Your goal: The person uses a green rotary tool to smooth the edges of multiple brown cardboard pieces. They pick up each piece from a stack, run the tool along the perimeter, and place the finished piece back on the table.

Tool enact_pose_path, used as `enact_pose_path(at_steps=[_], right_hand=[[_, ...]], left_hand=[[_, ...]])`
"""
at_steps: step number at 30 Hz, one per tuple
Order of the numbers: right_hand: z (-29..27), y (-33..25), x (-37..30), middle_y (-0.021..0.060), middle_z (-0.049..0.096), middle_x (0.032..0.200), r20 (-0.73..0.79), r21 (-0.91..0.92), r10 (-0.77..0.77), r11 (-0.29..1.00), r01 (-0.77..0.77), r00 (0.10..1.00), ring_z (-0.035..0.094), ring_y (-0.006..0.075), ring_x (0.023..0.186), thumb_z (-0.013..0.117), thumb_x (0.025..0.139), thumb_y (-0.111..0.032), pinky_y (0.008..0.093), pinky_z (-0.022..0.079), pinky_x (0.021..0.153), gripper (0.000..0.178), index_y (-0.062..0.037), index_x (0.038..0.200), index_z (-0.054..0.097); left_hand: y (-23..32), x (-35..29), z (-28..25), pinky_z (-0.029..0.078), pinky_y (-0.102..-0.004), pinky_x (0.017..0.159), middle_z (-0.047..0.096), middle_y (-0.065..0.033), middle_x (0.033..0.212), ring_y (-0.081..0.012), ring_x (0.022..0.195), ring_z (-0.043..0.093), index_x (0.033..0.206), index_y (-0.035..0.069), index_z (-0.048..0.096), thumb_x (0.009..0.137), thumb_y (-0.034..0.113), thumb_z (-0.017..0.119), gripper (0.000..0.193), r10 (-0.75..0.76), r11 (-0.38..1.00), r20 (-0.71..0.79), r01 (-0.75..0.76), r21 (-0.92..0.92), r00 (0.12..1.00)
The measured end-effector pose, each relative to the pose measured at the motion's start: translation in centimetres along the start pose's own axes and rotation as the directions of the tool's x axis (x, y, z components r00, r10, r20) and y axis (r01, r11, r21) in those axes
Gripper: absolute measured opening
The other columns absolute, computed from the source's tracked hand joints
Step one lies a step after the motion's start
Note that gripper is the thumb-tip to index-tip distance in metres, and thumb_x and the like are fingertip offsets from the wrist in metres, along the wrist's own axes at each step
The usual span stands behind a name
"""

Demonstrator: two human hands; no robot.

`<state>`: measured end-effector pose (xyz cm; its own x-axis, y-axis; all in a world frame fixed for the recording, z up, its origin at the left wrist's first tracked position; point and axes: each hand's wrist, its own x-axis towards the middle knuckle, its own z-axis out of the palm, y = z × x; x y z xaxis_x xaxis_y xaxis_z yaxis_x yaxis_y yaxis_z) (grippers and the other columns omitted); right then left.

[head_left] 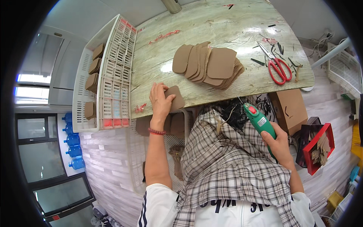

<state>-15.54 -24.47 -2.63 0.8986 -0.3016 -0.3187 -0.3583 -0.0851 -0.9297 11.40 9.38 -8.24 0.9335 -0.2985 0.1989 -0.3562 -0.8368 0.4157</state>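
At the table's near edge, my left hand (pixel 160 99) grips a flat brown piece with rounded corners (pixel 175 97), its thumb lying on top. My right hand (pixel 278 142) is wrapped round a green handheld power tool (pixel 261 122) with a red button. The tool's thin metal tip points up toward the table's front edge, above my lap. A fanned pile of similar brown pieces (pixel 221 63) lies on the table, beyond both hands. Red-handled scissors (pixel 279 69) rest at the right with their blades apart.
Left on the table stands a white slatted crate (pixel 118 75) holding brown pieces. Dark scraps (pixel 257 61) lie about the scissors. Below are a cardboard box (pixel 290 109), a red-rimmed box (pixel 328 133) of brown offcuts, and another white crate (pixel 137 162). Blue water bottles (pixel 74 151) line the left wall.
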Motion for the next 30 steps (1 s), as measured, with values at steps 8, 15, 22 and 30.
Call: enact_pose_path(at_steps=[8, 15, 22, 30], right_hand=[[1.9, -1.7, 0.9, 0.0079, 0.065, 0.08, 0.092, -0.187, -0.193, 0.96, 0.207, 0.977, 0.06, 0.0122, 0.069, 0.072, 0.085, -0.026, 0.0276, 0.049, 0.064, 0.043, 0.0007, 0.115, 0.059], [3.0, -3.3, -0.3, 0.0149, 0.068, 0.089, 0.152, -0.254, -0.264, 0.921, 0.296, 0.952, 0.068, 0.0223, 0.075, 0.074, 0.082, -0.029, 0.0323, 0.053, 0.068, 0.047, -0.0011, 0.116, 0.059], [3.0, -3.8, -1.2, 0.0145, 0.068, 0.092, 0.184, -0.21, -0.289, 0.922, 0.325, 0.94, 0.068, 0.0223, 0.079, 0.074, 0.082, -0.029, 0.0317, 0.053, 0.071, 0.047, -0.0005, 0.117, 0.059], [3.1, -4.6, -1.4, 0.0148, 0.068, 0.091, 0.175, -0.218, -0.248, 0.934, 0.283, 0.953, 0.067, 0.0212, 0.077, 0.073, 0.083, -0.027, 0.0319, 0.053, 0.07, 0.046, 0.0008, 0.116, 0.059]], left_hand=[[5.8, -3.1, -1.8, 0.049, -0.0232, 0.067, 0.062, -0.0018, 0.085, -0.0081, 0.075, 0.057, 0.107, 0.001, 0.058, 0.074, -0.005, 0.072, 0.036, -0.2, 0.743, 0.129, 0.236, -0.626, 0.971], [12.2, -7.0, -2.5, 0.049, -0.0204, 0.067, 0.068, -0.0037, 0.083, -0.0072, 0.072, 0.06, 0.094, -0.003, 0.067, 0.086, 0.004, 0.068, 0.011, -0.216, 0.171, 0.27, 0.309, -0.936, 0.938], [13.8, -7.3, -2.5, 0.049, -0.02, 0.068, 0.069, -0.0026, 0.083, -0.0062, 0.073, 0.061, 0.096, -0.003, 0.069, 0.085, 0.002, 0.068, 0.011, -0.124, 0.186, 0.298, 0.317, -0.93, 0.946], [14.4, -7.6, -2.3, 0.048, -0.0206, 0.07, 0.068, -0.0024, 0.083, -0.0069, 0.074, 0.06, 0.094, -0.002, 0.068, 0.084, 0.001, 0.067, 0.01, -0.051, 0.236, 0.353, 0.354, -0.905, 0.934]])
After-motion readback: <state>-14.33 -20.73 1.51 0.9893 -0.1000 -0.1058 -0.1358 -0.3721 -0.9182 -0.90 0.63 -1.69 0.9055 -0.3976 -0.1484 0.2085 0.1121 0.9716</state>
